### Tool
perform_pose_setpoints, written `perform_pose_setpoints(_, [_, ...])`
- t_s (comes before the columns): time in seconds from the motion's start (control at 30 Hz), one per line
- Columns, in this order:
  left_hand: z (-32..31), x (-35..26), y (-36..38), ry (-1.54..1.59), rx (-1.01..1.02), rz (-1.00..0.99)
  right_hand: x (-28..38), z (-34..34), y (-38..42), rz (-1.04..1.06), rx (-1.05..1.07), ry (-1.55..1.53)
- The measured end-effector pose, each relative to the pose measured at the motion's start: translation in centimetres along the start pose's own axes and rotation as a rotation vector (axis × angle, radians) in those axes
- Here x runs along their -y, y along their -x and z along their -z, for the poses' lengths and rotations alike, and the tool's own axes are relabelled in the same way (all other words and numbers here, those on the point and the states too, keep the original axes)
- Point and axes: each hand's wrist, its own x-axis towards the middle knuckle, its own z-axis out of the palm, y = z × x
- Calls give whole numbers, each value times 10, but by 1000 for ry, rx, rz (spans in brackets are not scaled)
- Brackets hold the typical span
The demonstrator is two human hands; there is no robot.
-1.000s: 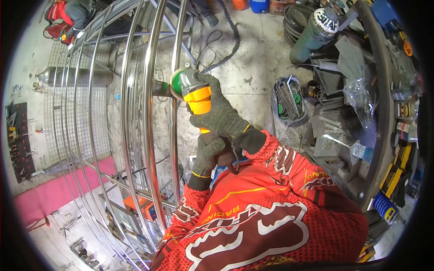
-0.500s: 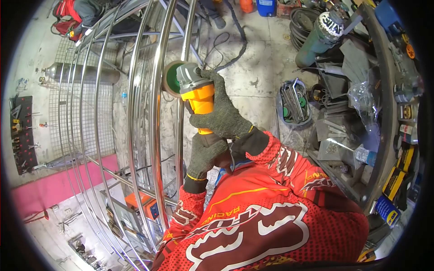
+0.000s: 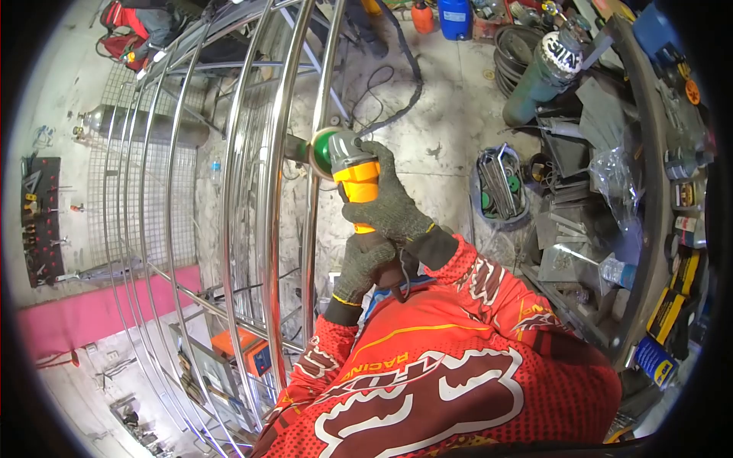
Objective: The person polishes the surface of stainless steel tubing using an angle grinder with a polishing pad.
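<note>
An angle grinder with a yellow body and grey head points away from me. My right hand, in a dark knitted glove, wraps around its body near the head. Further back, my left hand, gloved the same way, is closed around the rear of the grinder. The disc, green with a pale rim, faces left and overlaps the nearest shiny metal tube in this view. More polished tubes run side by side to the left, joined into a frame.
A person crouches at the far left. Gas cylinders stand at back right and lie at left. A tub of tools and discs sits on the floor, beside metal scraps. A dark cable crosses the floor ahead.
Both hands have moved the grinder right and slightly towards me, with its disc now over the nearest tube's right side. The view has shifted a little.
</note>
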Motion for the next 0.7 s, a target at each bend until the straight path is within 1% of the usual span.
perform_pose_setpoints(0.1, [-2, 0, 2, 13, -10, 2, 4, -2, 2, 9, -9, 9])
perform_pose_setpoints(0.17, [-1, -4, 4, -59, -8, -14, 12, -5, 4, 28, 45, -87])
perform_pose_setpoints(0.2, [-3, -8, 6, -57, -11, -16, 16, -7, 4, 27, 49, -86])
perform_pose_setpoints(0.3, [-12, -25, 17, -114, -29, -63, 28, -13, 8, 78, 44, -58])
perform_pose_setpoints(0.37, [-16, -32, 21, -33, 1, -45, 32, -14, 9, 173, 30, 71])
perform_pose_setpoints(0.4, [-14, -30, 22, -32, 2, -45, 28, -15, 9, 173, 29, 72])
perform_pose_setpoints(0.47, [-10, -18, 22, -103, -20, -47, 18, -13, 11, 85, 71, 20])
perform_pose_setpoints(0.5, [-9, -13, 22, -103, -13, -48, 19, -13, 13, 87, 66, 24])
perform_pose_setpoints(0.57, [-9, -2, 30, -123, 14, -67, 21, -15, 26, -14, 117, -7])
perform_pose_setpoints(0.6, [-17, 0, 39, -277, -72, -117, 14, -19, 33, -1, 167, -19])
perform_pose_setpoints(0.63, [-17, 8, 43, -275, -68, -119, 9, -22, 42, 170, 182, 172])
perform_pose_setpoints(0.7, [-20, 15, 52, -222, -135, -265, 22, -23, 48, 55, 203, 127])
